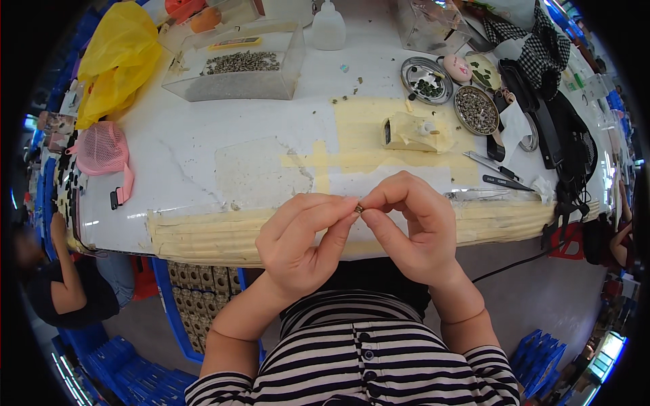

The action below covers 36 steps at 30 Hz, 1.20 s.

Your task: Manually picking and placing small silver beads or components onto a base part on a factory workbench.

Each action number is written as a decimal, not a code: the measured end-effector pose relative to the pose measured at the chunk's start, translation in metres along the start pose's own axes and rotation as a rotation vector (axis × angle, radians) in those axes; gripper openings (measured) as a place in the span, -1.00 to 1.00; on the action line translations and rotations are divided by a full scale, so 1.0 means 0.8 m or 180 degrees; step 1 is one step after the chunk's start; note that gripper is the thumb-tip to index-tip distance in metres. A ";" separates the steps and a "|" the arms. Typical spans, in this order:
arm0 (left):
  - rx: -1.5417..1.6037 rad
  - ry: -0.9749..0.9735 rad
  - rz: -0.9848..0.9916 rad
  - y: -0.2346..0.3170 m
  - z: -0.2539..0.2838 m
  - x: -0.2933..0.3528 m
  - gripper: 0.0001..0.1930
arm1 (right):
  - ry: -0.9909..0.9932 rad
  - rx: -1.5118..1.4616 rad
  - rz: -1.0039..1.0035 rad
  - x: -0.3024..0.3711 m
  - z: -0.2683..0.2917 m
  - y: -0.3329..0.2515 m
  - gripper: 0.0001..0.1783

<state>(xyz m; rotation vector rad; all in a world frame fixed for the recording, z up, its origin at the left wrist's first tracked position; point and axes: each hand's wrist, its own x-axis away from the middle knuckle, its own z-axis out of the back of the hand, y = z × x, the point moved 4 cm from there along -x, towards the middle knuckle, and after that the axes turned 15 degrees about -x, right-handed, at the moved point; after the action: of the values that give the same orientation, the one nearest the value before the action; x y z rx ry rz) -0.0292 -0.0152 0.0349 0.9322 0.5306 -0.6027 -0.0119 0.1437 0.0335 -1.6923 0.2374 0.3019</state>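
Observation:
Just above the table's taped front edge, my left hand (305,240) and my right hand (414,227) meet fingertip to fingertip. Between them is a tiny brownish metal part (359,208), pinched by thumb and forefinger on both sides; its exact kind is too small to make out. Beyond my right hand, a small block wrapped in cream tape (414,132) with a pale peg on top sits on the taped patch of the table. Tweezers (506,183) and a craft knife (489,162) lie to the right of it.
A clear bin of small metal parts (237,74) stands at the far left, near a yellow bag (116,61) and a pink mesh pouch (101,149). Round tins (477,109) of small pieces, a white squeeze bottle (329,28) and black straps (575,135) are farther off. A blue crate (166,298) stands below the edge.

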 end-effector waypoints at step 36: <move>0.0270 -0.0469 0.0520 0.001 -0.006 0.004 -0.90 | 0.0011 -0.1339 -0.1032 0.008 0.003 0.023 -0.91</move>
<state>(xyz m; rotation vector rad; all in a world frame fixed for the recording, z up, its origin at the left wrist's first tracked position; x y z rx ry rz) -0.0271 -0.0114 0.0309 0.9922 0.2956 -0.5442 -0.0121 0.1433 0.0138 -2.1109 -0.1092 0.1093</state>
